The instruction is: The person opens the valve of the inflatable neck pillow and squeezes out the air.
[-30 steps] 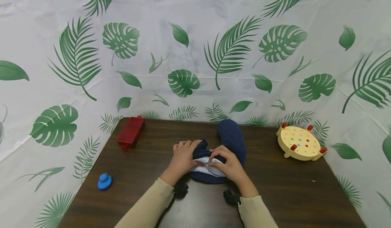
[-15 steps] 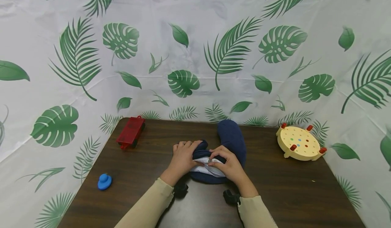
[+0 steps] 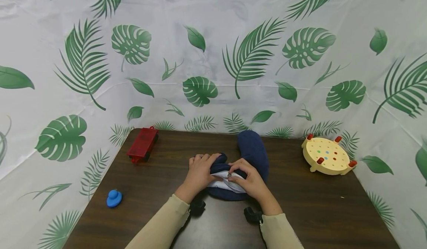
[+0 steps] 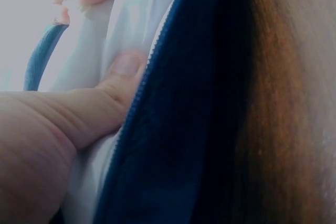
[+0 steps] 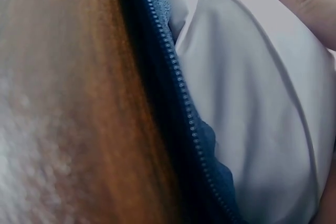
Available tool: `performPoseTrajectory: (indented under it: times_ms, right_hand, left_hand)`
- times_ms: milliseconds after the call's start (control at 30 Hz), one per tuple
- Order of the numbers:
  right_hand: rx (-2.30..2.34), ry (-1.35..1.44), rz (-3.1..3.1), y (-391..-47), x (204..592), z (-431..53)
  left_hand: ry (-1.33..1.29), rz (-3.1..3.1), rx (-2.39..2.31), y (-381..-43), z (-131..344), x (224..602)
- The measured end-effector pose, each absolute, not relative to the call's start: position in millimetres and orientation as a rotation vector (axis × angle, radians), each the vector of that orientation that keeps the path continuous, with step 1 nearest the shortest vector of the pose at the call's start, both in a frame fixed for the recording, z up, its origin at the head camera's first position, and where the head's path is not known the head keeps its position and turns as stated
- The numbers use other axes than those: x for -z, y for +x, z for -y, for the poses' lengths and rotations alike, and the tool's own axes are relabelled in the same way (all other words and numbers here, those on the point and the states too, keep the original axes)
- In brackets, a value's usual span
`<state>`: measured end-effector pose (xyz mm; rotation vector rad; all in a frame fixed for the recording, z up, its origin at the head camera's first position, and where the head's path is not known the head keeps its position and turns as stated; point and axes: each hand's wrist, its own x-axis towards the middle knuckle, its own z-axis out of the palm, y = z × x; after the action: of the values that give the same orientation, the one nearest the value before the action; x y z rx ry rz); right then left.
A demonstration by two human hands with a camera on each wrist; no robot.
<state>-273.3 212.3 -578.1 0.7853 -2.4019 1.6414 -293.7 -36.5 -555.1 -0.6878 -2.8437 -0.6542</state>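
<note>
A navy U-shaped neck pillow [image 3: 255,150] lies mid-table with its zipped cover gaping, baring a white inner pillow [image 3: 230,185]. My left hand [image 3: 198,173] grips its left part, fingers over the navy cloth. The left thumb [image 4: 102,98] presses into the white cloth beside the zip [image 4: 137,90] in the left wrist view. My right hand [image 3: 250,178] pinches the pillow at the opening, a small round grey piece [image 3: 229,175] showing between finger and thumb. White cloth [image 5: 252,103] and zip teeth [image 5: 184,93] fill much of the right wrist view.
On the dark wooden table [image 3: 300,212] a red toy cart [image 3: 143,145] stands at the back left. Nearer lies a small blue knobbed piece [image 3: 114,198]. At the right sits a round yellow toy [image 3: 328,156] with red pegs. A leaf-print cloth [image 3: 213,56] hangs behind.
</note>
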Motion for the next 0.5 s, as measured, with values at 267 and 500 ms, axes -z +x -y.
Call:
performPoseTrajectory:
  times_ms: [267, 500]
  right_hand:
    - [-1.609, 0.776, 2.4, -272.4, 578.4, -211.2]
    - [-1.605, 0.751, 2.409, -272.5, 578.6, -210.7]
  left_hand:
    - [-0.704, 2.817, 0.647, -292.3, 36.9, 554.0]
    - [-0.718, 2.81, 0.644, -291.5, 36.9, 552.1]
